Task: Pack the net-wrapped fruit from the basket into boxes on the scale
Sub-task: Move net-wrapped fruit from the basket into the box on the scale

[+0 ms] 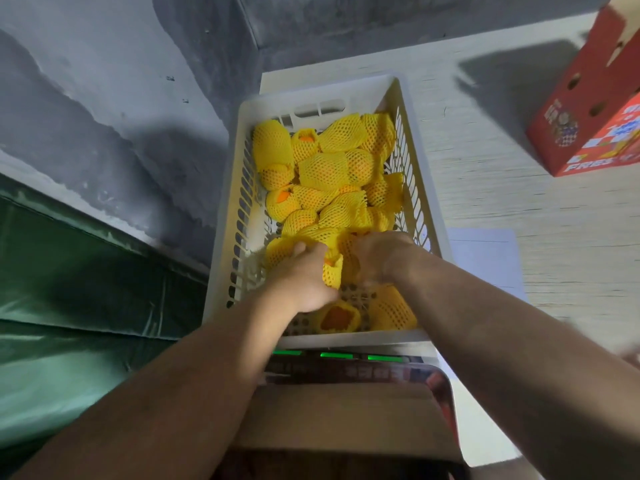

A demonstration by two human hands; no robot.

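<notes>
- Two hands are down in the near end of the white basket (420, 188), which I see standing on the pale table (519, 188).
- My left hand (304, 275) has its fingers curled round a net-wrapped fruit (333, 270), the yellow foam net bunched against the palm and a bit of orange skin showing.
- My right hand (382, 256) is curled over the neighbouring fruit (346, 242) just beside it; it seems to grip the netting, though the fingertips are hidden.
- Many more netted fruits (325, 168) fill the far and middle part of the basket; two lie near the close wall, one with its orange top (337, 317) exposed.
- Just near of the basket sits the scale (337, 355) with green lit displays; its digits are too blurred to read.
- On the scale, an open cardboard box (332, 414) shows its brown flap; the print on its dark rim is unreadable.
- Far right on the table stands a red carton (585, 98) with round holes; I read "FRES" in white at its lower edge.
</notes>
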